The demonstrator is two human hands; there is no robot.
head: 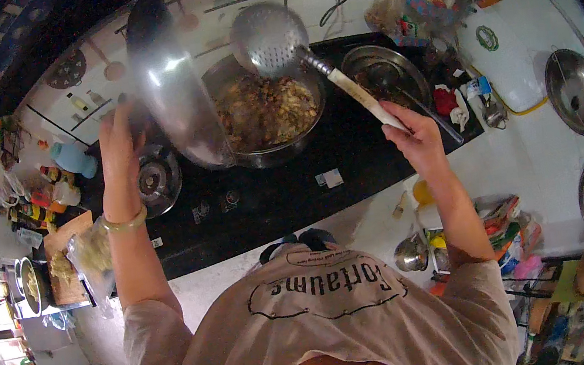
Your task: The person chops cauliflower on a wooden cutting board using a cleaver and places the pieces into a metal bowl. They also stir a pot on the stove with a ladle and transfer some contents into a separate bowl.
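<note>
My right hand grips the pale handle of a metal skimmer. The skimmer's perforated bowl is raised over the back part of a wide metal pot. Browned, chunky food lies in that pot. On the other side, my left hand holds a large, shiny metal lid by its outer side, tilted steeply at the pot's left rim. The lid covers the pot's left part from view, and the grip itself is dim and partly hidden.
A black gas cooktop carries a bare burner at left and a second metal pan with a long-handled utensil at right. Bottles and a wooden cutting board stand left. Lids hang on the right wall.
</note>
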